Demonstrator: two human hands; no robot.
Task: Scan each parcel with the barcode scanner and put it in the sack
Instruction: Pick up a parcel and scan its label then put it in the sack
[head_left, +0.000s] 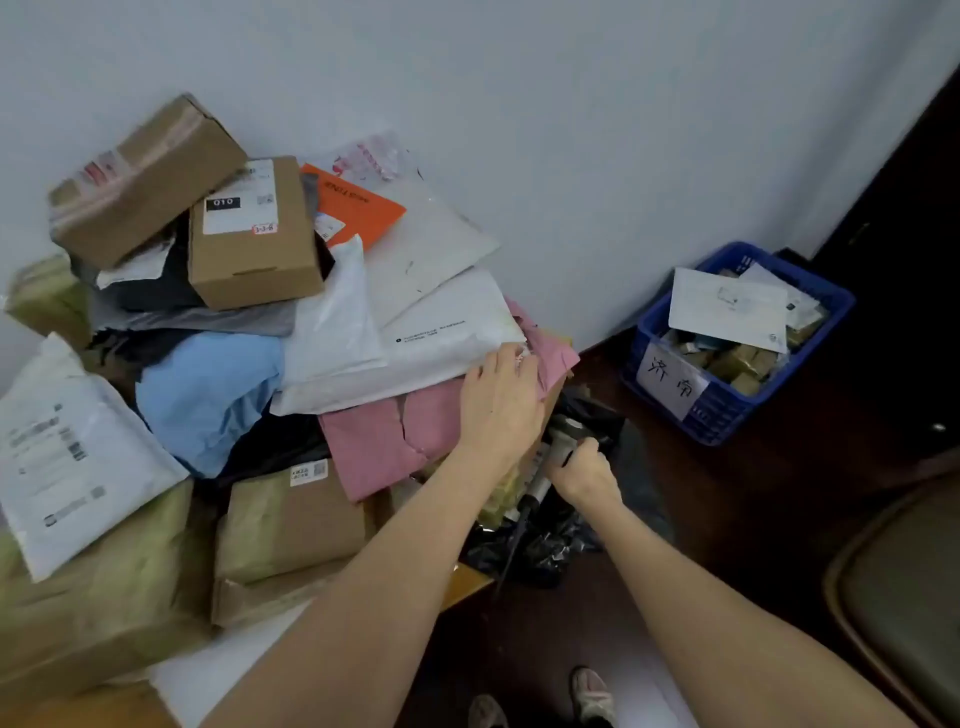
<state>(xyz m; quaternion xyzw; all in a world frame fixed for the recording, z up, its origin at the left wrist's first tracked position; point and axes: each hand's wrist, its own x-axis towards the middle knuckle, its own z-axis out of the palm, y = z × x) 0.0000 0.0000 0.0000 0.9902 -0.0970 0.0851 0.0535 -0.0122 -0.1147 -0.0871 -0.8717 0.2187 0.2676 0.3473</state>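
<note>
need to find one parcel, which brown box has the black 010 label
The square box beside the orange mailer; the taped box to its left, tilted and higher up, shows no such label.

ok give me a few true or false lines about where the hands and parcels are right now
1. The right hand holds the barcode scanner. True.
2. The left hand rests on the light blue parcel. False: it rests on the pink parcel.
3. The blue crate stands on the floor, right of the pile. True.
4. The cardboard box marked 010 lies in that crate. False: it sits on top of the pile.
</note>
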